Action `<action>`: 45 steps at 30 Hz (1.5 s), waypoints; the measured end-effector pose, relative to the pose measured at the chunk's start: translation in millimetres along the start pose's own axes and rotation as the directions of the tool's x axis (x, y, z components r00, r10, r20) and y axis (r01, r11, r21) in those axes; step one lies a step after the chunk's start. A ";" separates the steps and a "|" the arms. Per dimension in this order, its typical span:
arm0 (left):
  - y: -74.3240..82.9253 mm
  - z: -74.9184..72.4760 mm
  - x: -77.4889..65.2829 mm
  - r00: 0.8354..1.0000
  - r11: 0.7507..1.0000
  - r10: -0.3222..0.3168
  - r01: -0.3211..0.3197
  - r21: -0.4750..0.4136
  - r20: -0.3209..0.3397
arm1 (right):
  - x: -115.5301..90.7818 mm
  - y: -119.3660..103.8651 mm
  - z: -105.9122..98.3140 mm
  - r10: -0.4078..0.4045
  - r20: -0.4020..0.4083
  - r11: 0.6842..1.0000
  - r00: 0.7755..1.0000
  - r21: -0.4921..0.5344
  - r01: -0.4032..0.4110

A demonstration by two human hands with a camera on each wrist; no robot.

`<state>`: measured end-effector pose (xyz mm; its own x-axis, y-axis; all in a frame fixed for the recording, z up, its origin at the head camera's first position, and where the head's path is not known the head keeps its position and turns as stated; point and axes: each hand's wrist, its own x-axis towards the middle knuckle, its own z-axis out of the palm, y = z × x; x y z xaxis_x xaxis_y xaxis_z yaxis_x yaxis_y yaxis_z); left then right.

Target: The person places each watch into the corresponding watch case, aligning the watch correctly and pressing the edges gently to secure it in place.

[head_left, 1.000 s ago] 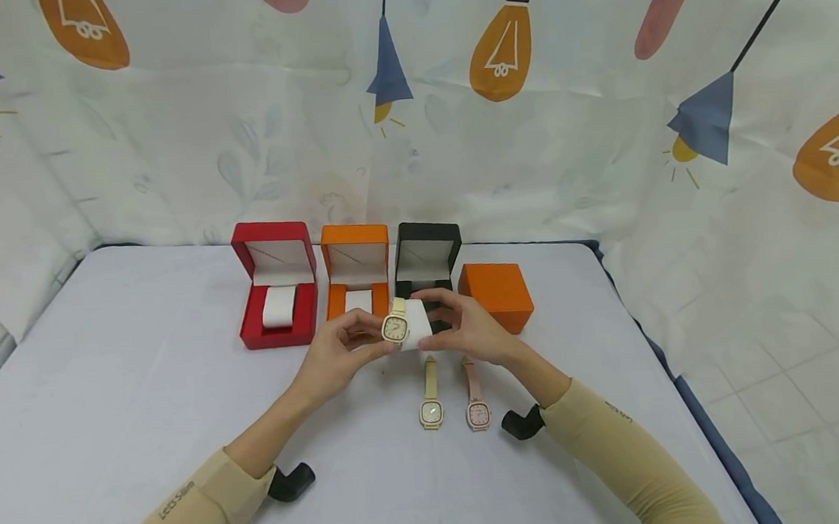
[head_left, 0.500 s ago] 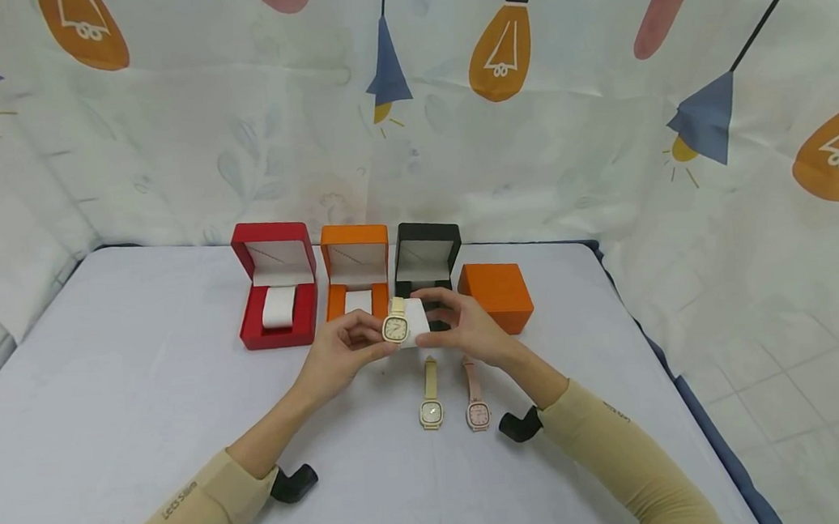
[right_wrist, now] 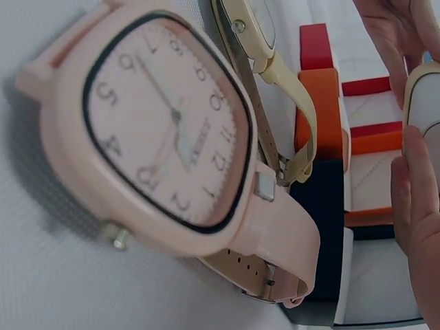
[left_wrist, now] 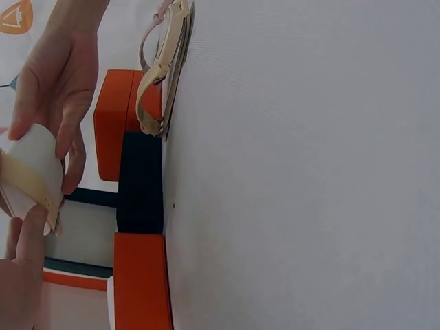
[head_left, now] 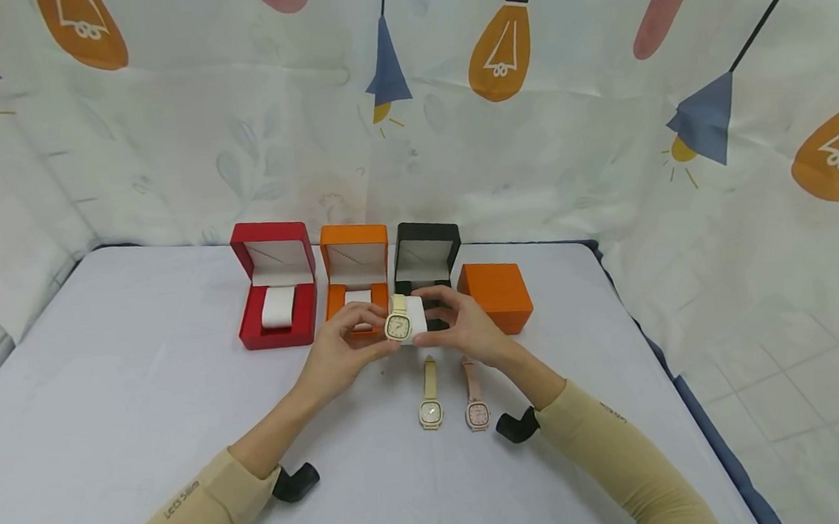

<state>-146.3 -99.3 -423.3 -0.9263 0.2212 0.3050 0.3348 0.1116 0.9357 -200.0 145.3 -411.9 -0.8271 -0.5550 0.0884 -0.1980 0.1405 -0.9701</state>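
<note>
Pink watch (right_wrist: 172, 124): dial numerals including 4, 5, 6, 10, 11, 12; wordmark blurred. Left sleeve (head_left: 202, 517): printed "Lets Slim". Held watch (head_left: 398, 327), right sleeve (head_left: 619, 459): markings illegible.

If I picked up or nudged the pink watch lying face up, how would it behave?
The pink watch probably wouldn't roll, since its squarish case has flattened sides. Its strap seems springy rather than limp, because it holds an arch. Lifted by the strap, it would likely hang case-down, as the case looks much bulkier.
</note>
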 end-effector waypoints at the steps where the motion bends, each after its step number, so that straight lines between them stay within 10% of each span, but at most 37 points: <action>1: -0.2 0.2 0.2 1.000 1.000 0.001 -0.001 0.002 -0.005 | 0.2 0.3 0.3 -0.001 -0.003 1.000 1.000 0.008 0.001; 19: 2.9 9.0 -3.2 0.994 0.997 0.063 -0.059 0.054 -0.085 | 5.5 -2.3 7.3 -0.016 -0.054 1.000 0.998 -0.010 0.016; 45: -0.6 -13.0 1.7 0.977 0.990 -0.132 0.138 -0.025 0.169 | -1.0 -3.3 4.9 0.018 0.069 1.000 0.997 -0.026 -0.016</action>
<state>-150.3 -111.5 -421.1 -0.9196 0.3651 0.1449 0.1996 0.1167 0.9729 -196.0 141.4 -410.0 -0.7920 -0.6079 0.0553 -0.1985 0.1707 -0.9651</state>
